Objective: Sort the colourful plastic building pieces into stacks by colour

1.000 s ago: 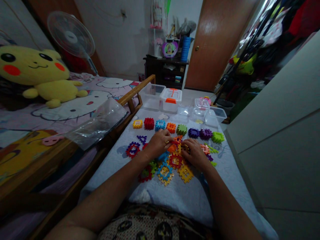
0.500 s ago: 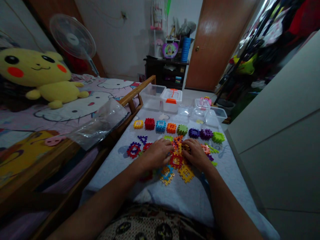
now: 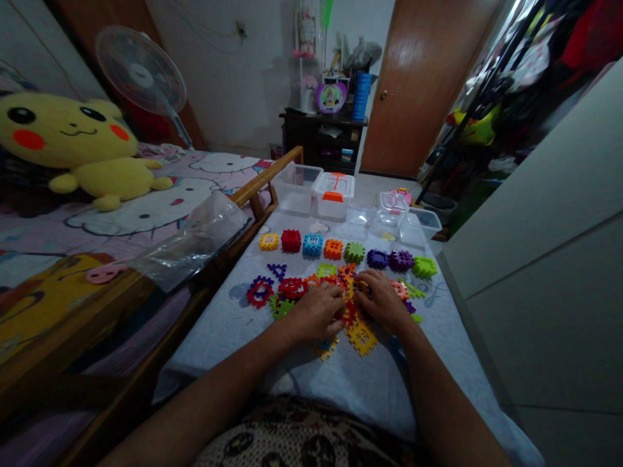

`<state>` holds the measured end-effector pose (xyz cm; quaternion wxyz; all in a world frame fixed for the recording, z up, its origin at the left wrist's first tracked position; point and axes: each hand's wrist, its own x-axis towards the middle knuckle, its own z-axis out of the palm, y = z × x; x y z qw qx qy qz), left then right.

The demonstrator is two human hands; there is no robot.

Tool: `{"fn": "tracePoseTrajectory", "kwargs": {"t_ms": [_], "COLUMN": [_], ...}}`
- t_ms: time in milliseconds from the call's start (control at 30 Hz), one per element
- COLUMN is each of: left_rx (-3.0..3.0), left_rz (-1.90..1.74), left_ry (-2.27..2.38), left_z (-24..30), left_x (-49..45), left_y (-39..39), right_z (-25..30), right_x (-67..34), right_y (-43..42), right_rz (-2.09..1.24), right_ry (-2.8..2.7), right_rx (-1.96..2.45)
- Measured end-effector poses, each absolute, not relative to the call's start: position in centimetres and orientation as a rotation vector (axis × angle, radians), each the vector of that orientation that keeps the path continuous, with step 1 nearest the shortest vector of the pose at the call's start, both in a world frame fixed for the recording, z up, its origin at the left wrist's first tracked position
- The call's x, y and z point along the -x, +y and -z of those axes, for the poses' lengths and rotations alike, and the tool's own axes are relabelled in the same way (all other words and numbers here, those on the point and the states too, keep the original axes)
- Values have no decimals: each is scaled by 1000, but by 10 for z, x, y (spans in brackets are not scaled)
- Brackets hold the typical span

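Flat plastic interlocking toy pieces in many colours lie heaped on the cloth-covered table. My left hand is over the near part of the heap, fingers curled down; what is under its fingertips is hidden. A red piece shows just beside those fingers. To the right, my right hand has its fingers closed on a yellow interlocking piece. Nearer to me lies a yellow window-pattern piece, flat on the cloth. Left of the heap are a red piece with a purple middle and a purple triangle piece.
Behind the heap runs a row of stacks sorted by colour, among them a red stack and a green stack. Clear plastic boxes stand at the far end. A wooden bed rail borders the left side, a white cabinet the right.
My left hand has shifted right and slightly toward me, now covering part of the red and blue pieces and uncovering red and green ones at left. My right hand stays nearly still.
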<state>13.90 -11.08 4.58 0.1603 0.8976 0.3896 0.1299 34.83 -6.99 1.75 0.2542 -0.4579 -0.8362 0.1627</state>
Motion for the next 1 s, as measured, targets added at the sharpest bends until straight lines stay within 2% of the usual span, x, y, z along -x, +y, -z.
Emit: {"fn": "tracePoseTrajectory", "kwargs": {"t_ms": [367,833,1000], "left_rx": [-2342,-2492,-2512], "left_rz": [-577,-212,-270], "left_ry": [1271,1491,1347], "left_z": [-63,-49,-52], "left_x": [-113,-125,-123], "left_y": [-79,-36,-45], "right_z": [-15,-12,-15], "right_x": [-348,-350,-349], "right_y": [-68,-67,-68], "right_rz": [-432,-421,-421], "right_ry": [-2284,-2281,-2290], "right_rx": [1248,1246,1244]}}
